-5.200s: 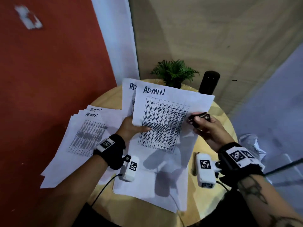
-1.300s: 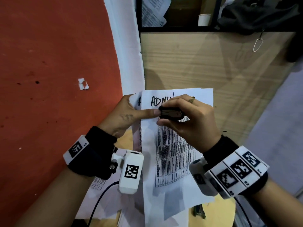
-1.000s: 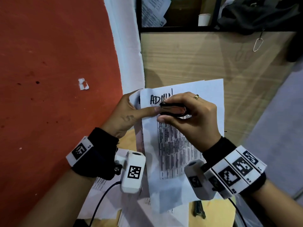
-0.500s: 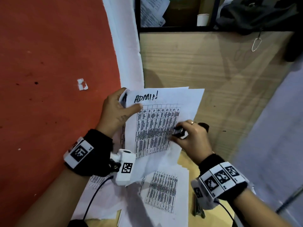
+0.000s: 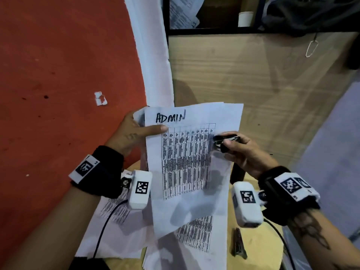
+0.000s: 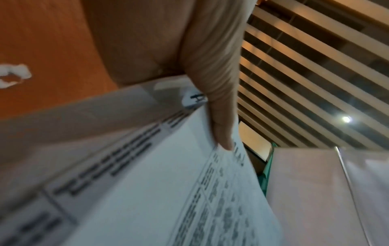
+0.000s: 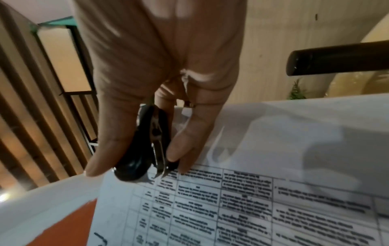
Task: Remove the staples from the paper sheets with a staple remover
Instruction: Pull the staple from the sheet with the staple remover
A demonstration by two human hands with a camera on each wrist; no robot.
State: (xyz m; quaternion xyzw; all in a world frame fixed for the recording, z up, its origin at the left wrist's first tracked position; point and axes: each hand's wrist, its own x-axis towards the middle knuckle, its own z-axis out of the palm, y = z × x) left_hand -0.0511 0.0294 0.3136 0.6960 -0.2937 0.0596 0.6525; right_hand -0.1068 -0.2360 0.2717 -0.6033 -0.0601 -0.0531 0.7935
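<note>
White printed sheets [image 5: 187,168] headed "ADMIN" hang upright in the air above the table. My left hand [image 5: 134,131] pinches their top left corner, thumb across the front; the left wrist view shows the thumb [image 6: 219,116] pressed on the paper [image 6: 147,191]. My right hand [image 5: 241,151] grips a black staple remover [image 5: 226,139] at the sheets' right edge, beside the printed table. In the right wrist view the staple remover [image 7: 145,149] sits between thumb and fingers, its metal tips touching the paper [image 7: 252,199]. No staple shows.
More printed sheets [image 5: 120,227] lie on the round wooden table [image 5: 259,250] under my arms. A dark metal tool [image 5: 238,244] lies near its right edge. A black cylinder [image 7: 336,60] stands behind the sheets. Red wall to the left, wooden panel ahead.
The right hand with the staple remover left the sheets' top near the heading and now sits at their right edge. The left hand keeps its pinch on the top left corner.
</note>
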